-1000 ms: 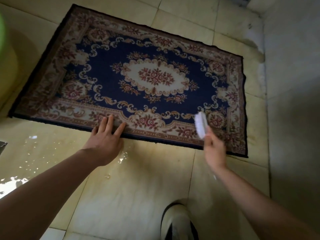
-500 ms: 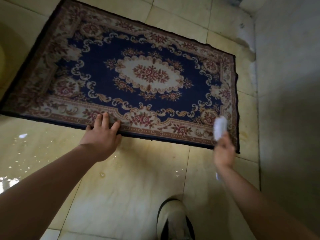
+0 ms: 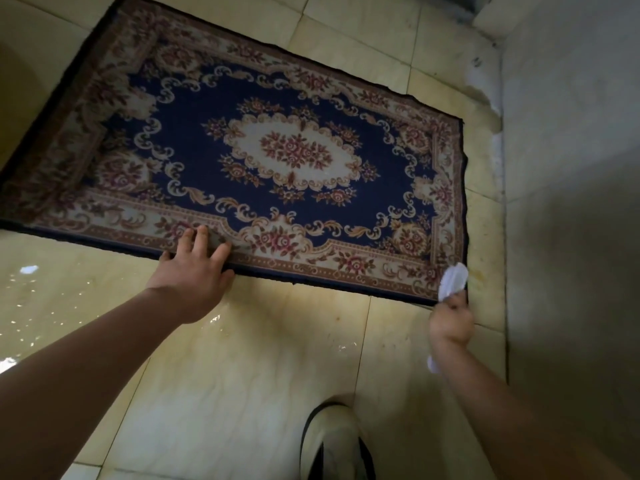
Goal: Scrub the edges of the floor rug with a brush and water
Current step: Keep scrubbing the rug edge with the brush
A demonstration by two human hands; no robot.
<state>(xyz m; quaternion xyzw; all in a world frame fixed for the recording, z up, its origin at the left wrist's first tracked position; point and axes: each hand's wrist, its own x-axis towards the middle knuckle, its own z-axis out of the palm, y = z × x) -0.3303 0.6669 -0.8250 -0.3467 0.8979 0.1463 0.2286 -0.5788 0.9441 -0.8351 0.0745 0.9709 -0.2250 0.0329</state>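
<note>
The floor rug [image 3: 266,154], dark blue with a cream floral medallion and a patterned border, lies flat on the pale tiled floor [image 3: 249,368], its right edge running close to a grey wall [image 3: 571,202] with only a narrow strip of tile between them. The left hand [image 3: 194,275] presses palm-down on the rug's near edge, left of its middle, its fingers [image 3: 202,237] straight and spread over the border and holding nothing. The right hand [image 3: 450,322] sits at the rug's near right corner, its fingers curled round the handle of a white brush [image 3: 453,278]; the brush head lies over that corner, right at the dark binding, though whether the bristles are touching the pile cannot be told. A small white bit shows under the right wrist, probably the end of the handle. Water glistens on the tiles [image 3: 27,306] to the left of the left arm and in a smaller patch just below the left hand. A pale shoe [image 3: 332,441] with dark trim stands on the tiles between the two forearms, well short of the rug. The wall hems in the brush hand on its right side.
</note>
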